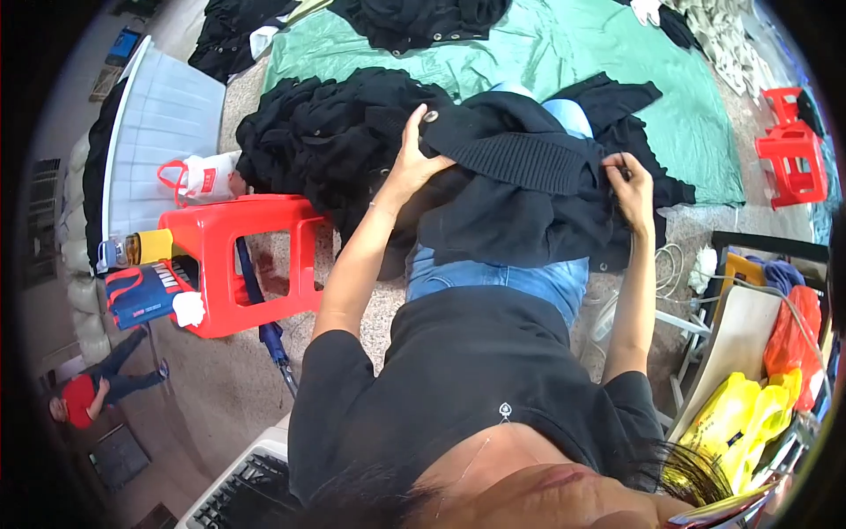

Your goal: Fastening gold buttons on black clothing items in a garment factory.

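Across my lap, over blue jeans, lies a black garment with a wide ribbed knit band. My left hand rests against its left side, thumb and index finger spread apart, the index fingertip beside a round metal button. The other fingers of that hand are hard to make out. At the garment's right edge my right hand has its fingers bent and pinched together on the black cloth. A heap of black garments lies just beyond my left hand.
A green sheet covers the floor ahead, with another black garment on it. To my left stand a red plastic stool and a pale grey bin. Yellow bags and a cable are at right. A person is far left.
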The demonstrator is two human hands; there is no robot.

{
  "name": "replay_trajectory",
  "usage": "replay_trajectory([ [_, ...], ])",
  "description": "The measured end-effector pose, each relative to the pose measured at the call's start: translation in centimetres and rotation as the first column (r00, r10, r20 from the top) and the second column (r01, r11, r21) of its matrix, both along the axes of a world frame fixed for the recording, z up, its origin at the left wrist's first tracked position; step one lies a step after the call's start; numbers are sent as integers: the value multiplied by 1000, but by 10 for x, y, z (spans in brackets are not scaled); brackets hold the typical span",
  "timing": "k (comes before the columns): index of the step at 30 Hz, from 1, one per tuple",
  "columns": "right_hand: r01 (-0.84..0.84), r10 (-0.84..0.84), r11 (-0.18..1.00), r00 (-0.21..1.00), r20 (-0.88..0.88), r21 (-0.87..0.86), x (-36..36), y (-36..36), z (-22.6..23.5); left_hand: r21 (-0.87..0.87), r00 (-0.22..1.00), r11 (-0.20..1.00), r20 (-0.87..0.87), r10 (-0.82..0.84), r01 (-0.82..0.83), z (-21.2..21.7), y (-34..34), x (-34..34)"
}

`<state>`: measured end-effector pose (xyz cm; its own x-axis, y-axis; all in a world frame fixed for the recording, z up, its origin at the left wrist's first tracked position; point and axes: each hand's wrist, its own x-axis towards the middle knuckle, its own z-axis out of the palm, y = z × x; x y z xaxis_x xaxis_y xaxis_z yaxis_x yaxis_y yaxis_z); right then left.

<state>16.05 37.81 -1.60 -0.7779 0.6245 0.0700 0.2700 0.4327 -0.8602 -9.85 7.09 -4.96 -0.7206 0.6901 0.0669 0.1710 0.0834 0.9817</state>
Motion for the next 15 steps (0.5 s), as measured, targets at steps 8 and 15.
replay_trajectory([
  [8,-113,53,982,934,-354,-151,-60,-87,100,308,983,944,170,65,-115,38,35,-11],
  [15,-97,37,984,929,-369,-146,-89,-121,138,516,970,852,146,-193,92,157,55,60],
])
